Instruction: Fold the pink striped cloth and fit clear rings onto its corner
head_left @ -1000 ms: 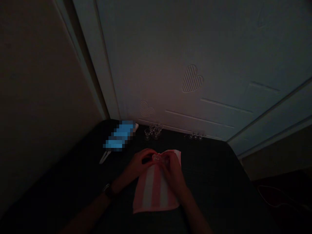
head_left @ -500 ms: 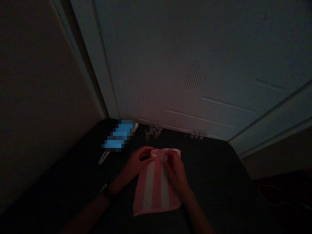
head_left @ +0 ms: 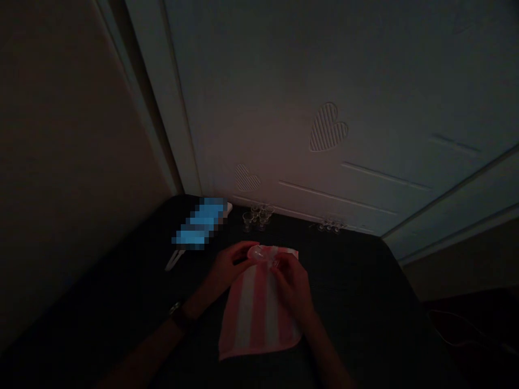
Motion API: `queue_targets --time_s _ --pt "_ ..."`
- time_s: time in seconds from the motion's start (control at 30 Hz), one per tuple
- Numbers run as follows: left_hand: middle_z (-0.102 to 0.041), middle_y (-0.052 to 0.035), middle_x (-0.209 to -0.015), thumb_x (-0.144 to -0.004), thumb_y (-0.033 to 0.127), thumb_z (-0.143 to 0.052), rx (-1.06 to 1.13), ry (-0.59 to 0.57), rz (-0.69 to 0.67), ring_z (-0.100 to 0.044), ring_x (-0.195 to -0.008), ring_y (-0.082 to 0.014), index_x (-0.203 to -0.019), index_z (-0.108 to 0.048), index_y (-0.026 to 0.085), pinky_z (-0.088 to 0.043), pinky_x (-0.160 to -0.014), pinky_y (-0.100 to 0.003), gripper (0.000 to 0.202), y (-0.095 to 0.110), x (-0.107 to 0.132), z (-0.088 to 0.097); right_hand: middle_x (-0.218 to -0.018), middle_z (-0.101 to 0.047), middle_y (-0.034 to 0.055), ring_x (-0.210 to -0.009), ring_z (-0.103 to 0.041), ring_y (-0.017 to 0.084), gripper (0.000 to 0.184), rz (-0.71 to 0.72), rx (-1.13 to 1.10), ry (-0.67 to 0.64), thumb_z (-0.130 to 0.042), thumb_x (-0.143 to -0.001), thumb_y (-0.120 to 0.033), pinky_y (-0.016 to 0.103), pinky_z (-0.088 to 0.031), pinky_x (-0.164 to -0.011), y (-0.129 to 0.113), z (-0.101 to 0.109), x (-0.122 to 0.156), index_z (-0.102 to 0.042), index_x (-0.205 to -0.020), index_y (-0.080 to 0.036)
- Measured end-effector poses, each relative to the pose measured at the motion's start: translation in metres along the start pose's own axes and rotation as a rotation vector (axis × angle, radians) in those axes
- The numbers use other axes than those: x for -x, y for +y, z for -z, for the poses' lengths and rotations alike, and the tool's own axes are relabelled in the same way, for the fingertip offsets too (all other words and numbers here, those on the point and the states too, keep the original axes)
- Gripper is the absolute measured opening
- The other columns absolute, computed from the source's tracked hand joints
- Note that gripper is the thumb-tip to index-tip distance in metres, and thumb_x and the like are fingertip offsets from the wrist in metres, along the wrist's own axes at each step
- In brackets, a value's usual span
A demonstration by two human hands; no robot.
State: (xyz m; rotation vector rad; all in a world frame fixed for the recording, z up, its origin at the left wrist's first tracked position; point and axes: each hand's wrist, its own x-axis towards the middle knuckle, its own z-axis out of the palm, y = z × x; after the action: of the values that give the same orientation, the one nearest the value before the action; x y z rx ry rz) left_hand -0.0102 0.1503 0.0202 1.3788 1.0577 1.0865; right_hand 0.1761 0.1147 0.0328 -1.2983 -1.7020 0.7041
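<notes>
The scene is very dark. A pink and white striped towel lies on a black table in front of me. My left hand and my right hand meet at the towel's far end, both closed around a small clear glass. The glass sits tilted between my fingertips, above the cloth. A dark watch is on my left wrist.
Several small clear glasses stand at the back of the table by the wall, with a second cluster to the right. A blurred blue glowing object rests at the back left. A white panel with heart shapes rises behind.
My hands have turned the small glass slightly at the towel's top edge, and the towel has shifted a little. The view tilted slightly.
</notes>
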Motion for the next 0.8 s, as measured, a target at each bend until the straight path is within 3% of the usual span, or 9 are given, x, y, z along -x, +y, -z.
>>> queue_targets --time_s 0.27,0.47,0.67,0.8 --pt "-0.063 -0.0081 -0.111 -0.072 0.031 -0.061 -0.011 -0.008 0.055 -0.060 -0.100 -0.0221 -0.111 -0.057 0.016 -0.048 -0.087 -0.033 0.042 0.002 0.000 0.001 -0.091 -0.056 0.0022 -0.080 -0.053 0.014 0.019 0.066 0.065 -0.003 -0.054 -0.081 -0.027 0.025 -0.041 -0.072 0.001 0.002 0.002 -0.052 -0.099 -0.020" --pt "-0.066 -0.0057 -0.106 -0.072 0.029 -0.058 -0.113 0.016 0.037 -0.061 -0.095 -0.0207 -0.102 -0.061 0.016 -0.048 -0.085 -0.031 0.033 0.003 -0.002 0.003 -0.090 -0.056 0.0027 -0.079 -0.052 0.015 0.019 0.084 0.118 -0.009 -0.054 -0.081 -0.026 0.026 -0.041 -0.072 0.001 0.003 0.003 -0.052 -0.099 -0.020" --pt "-0.067 -0.0037 -0.102 -0.080 0.037 -0.046 -0.342 0.080 -0.025 -0.060 -0.097 -0.0200 -0.095 -0.067 0.019 -0.044 -0.090 -0.031 0.032 0.002 -0.004 0.010 -0.092 -0.056 0.0036 -0.082 -0.053 0.016 0.019 0.101 0.180 -0.019 -0.053 -0.082 -0.026 0.029 -0.041 -0.074 0.002 0.004 0.003 -0.052 -0.101 -0.021" --pt "-0.068 -0.0039 -0.100 -0.078 0.038 -0.048 -0.406 0.188 0.004 -0.061 -0.094 -0.0209 -0.095 -0.068 0.019 -0.046 -0.087 -0.031 0.033 0.003 -0.001 0.012 -0.095 -0.056 0.0038 -0.086 -0.053 0.017 0.018 0.132 0.196 -0.071 -0.052 -0.083 -0.026 0.028 -0.042 -0.076 0.000 0.003 0.004 -0.053 -0.100 -0.022"
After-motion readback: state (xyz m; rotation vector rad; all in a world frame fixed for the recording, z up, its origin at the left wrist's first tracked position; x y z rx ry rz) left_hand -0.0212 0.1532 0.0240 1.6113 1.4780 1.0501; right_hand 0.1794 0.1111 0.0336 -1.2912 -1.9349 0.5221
